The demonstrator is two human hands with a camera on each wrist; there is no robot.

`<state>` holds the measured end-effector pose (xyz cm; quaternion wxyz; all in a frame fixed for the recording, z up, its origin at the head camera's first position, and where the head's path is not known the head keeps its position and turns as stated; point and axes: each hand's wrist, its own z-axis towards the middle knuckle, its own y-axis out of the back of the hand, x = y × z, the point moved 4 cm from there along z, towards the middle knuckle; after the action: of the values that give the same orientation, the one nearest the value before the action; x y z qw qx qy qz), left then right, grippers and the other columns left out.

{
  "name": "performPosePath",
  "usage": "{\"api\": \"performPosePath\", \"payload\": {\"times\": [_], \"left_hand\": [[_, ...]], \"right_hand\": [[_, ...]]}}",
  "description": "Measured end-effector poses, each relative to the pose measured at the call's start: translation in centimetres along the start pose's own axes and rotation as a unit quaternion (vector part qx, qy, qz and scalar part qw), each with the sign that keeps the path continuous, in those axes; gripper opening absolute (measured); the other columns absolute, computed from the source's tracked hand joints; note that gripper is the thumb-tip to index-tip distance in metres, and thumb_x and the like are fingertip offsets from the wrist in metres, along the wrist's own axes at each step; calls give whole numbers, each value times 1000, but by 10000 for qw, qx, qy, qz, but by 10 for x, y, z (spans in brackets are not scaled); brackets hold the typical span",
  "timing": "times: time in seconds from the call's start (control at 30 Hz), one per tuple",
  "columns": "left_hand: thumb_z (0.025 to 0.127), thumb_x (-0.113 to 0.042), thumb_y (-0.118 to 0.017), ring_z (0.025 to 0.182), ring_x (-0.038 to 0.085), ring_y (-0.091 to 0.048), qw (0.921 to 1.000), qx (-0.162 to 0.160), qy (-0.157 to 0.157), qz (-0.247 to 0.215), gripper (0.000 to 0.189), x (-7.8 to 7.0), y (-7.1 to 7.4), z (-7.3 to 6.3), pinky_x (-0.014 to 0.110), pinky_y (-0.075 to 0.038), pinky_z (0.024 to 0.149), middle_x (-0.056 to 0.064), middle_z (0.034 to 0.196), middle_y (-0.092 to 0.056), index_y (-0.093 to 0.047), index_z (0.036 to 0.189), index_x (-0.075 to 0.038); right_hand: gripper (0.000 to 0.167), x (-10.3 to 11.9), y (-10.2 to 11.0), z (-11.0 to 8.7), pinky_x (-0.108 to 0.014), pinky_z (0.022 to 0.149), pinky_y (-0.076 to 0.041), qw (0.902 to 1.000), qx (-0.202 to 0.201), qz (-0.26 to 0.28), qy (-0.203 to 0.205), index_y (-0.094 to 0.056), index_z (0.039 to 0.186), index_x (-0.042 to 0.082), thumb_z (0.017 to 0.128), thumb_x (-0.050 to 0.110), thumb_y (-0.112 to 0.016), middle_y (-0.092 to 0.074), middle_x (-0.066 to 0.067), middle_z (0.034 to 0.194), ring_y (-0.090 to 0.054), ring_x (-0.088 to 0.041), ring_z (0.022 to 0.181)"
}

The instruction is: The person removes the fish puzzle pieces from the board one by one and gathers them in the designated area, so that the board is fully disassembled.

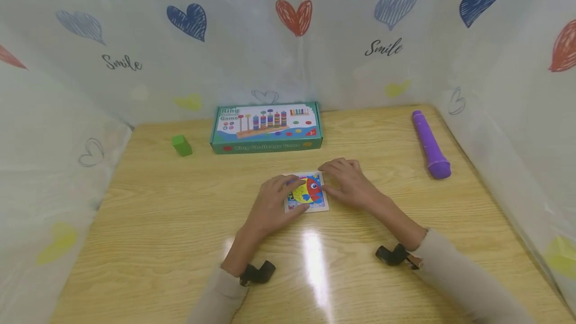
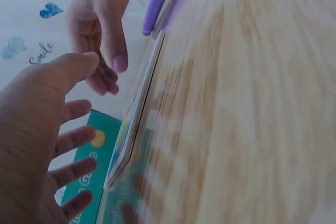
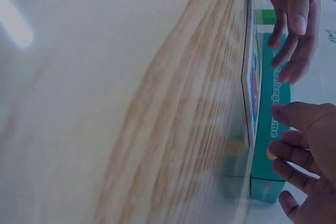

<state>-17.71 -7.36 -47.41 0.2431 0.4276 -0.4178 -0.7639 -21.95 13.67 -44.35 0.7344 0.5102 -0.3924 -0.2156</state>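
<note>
A small square picture board (image 1: 315, 193) with a white border lies flat on the wooden table, showing a red, yellow and blue fish. Over its left side is my left hand (image 1: 271, 205), fingers spread and partly covering the picture. My right hand (image 1: 348, 184) is at the board's right edge with its fingers loosely bent. Seen from the left wrist, the board (image 2: 137, 111) is thin and edge-on, and a gap shows between it and the left fingers (image 2: 73, 141). In the right wrist view, the right fingers (image 3: 295, 158) are likewise apart from the board and hold nothing.
Behind the board, a green Ring Challenge Game box (image 1: 267, 129) lies near the table's back edge. A green block (image 1: 182, 145) stands to its left. On the right lies a purple microphone-shaped thing (image 1: 430, 144). A white curtain with printed hearts (image 1: 294, 16) surrounds the table (image 1: 157, 244).
</note>
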Motion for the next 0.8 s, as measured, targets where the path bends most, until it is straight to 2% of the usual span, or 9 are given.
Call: {"api": "performPosePath", "payload": {"times": [0.13,0.4,0.53,0.8], "left_hand": [[91,-55,-63,135,24,-42,9999,66,-62,59,59,-1,-6,0,50,-30,111,-2,143,-52,-59,141,-24],[92,-58,-58,135,23,-40,9985,55,-252,482,56,1,-14,0,49,-29,111,-2,146,-48,-63,137,-25],[92,-57,-57,135,23,-41,9981,43,-252,557,54,2,-14,-1,49,-28,111,-1,146,-49,-63,137,-27],[95,-60,-50,139,24,-36,9973,263,-168,663,53,1,-18,-1,51,-25,112,-1,150,-47,-62,138,-31]], "right_hand": [[44,1,-4,1,-46,96,-31,10000,22,-17,38,-64,129,6,90,25,-76,-64,-9,129,-50,-28,123],[44,3,-7,6,-46,95,-33,9998,62,-96,162,-65,128,6,91,26,-75,-64,-9,128,-51,-28,122],[43,4,-8,10,-46,93,-33,9997,72,-112,184,-65,128,6,91,26,-75,-65,-9,127,-51,-28,122],[44,5,-13,15,-46,91,-32,9996,218,-180,84,-64,129,6,92,27,-75,-64,-10,128,-52,-29,122]]}}
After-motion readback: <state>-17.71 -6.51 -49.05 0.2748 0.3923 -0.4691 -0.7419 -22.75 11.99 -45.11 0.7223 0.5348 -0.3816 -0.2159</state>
